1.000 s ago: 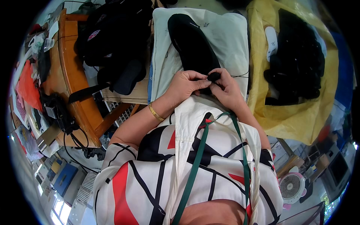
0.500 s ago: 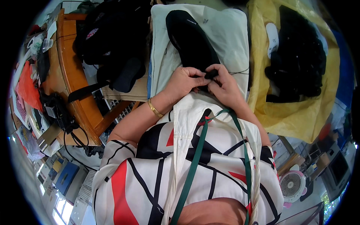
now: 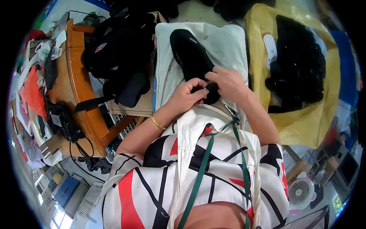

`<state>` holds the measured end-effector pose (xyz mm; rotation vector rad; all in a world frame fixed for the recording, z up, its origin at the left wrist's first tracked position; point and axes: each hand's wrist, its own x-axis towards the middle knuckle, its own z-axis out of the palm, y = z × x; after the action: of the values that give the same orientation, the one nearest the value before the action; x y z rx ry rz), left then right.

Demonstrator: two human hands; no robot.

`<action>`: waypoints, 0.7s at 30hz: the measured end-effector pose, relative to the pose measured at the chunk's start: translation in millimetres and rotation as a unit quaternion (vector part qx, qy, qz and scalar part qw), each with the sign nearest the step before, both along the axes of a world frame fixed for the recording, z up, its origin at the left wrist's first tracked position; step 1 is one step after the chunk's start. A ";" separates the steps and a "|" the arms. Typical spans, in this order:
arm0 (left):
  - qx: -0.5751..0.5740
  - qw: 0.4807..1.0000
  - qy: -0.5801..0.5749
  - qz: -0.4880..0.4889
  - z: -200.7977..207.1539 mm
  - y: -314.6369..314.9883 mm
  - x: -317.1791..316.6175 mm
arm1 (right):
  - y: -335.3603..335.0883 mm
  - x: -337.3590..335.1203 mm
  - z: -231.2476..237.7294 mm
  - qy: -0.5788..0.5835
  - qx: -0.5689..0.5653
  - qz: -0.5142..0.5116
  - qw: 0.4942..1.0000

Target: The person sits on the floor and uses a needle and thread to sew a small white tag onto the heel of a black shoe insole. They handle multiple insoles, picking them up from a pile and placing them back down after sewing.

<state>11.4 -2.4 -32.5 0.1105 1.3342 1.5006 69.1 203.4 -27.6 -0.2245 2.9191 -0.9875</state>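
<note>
A long black cloth shoe [image 3: 192, 53] lies across a pale cloth-covered pad [image 3: 232, 45] on my lap, its near end toward me. My left hand [image 3: 187, 96] has thumb and fingers pinched at this near end. Just right of it, my right hand [image 3: 228, 84] bends over the shoe's right edge, fingertips closed together. Whatever is between those fingertips is too small or hidden to make out. Small metal snips [image 3: 231, 111] hang by a green ribbon [image 3: 198, 175] below my right wrist.
Left of the pad, black shoes [image 3: 133, 89] are piled beside an orange wooden chair [image 3: 85, 91]. On the right, a yellow sheet [image 3: 301, 126] holds a heap of black pieces [image 3: 299, 65] and a white sole-shaped piece [image 3: 270, 49]. A fan [image 3: 301, 192] stands at lower right.
My right hand has turned over and moved up onto the shoe's right edge. The dark thread that trailed right from it no longer shows. My left hand stays at the near end.
</note>
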 end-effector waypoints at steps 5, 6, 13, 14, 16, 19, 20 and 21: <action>-0.027 0.994 0.104 -0.004 24.8 -9.7 -23.9 | -31.2 8.4 -22.3 -0.024 -0.287 -0.127 0.949; -0.053 0.989 0.135 -0.013 23.8 -12.1 -26.9 | -39.1 13.0 -24.3 -0.058 -0.325 -0.122 0.936; -0.064 0.940 0.332 -0.045 8.8 -19.3 -23.6 | -29.3 11.5 4.5 -0.076 -0.381 -0.208 0.897; -0.066 0.941 0.327 -0.051 9.9 -19.3 -23.8 | -31.7 9.7 17.8 -0.066 -0.311 -0.176 0.932; -0.061 0.939 0.333 -0.053 12.2 -18.5 -23.1 | -39.5 11.9 19.4 -0.007 -0.234 -0.154 0.960; -0.047 0.928 0.366 -0.044 12.5 -18.3 -18.5 | -47.0 13.7 5.8 0.104 -0.151 -0.123 0.975; -0.045 0.925 0.375 -0.045 10.6 -18.9 -17.4 | -49.1 13.7 2.9 0.139 -0.123 -0.107 0.977; -0.043 0.921 0.384 -0.046 8.5 -19.6 -16.1 | -52.2 13.6 4.1 0.175 -0.094 -0.092 0.976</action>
<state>-4.6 -22.0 -24.0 0.7591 1.9726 1.3591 82.7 151.2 -23.5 -0.1499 3.2051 -1.3859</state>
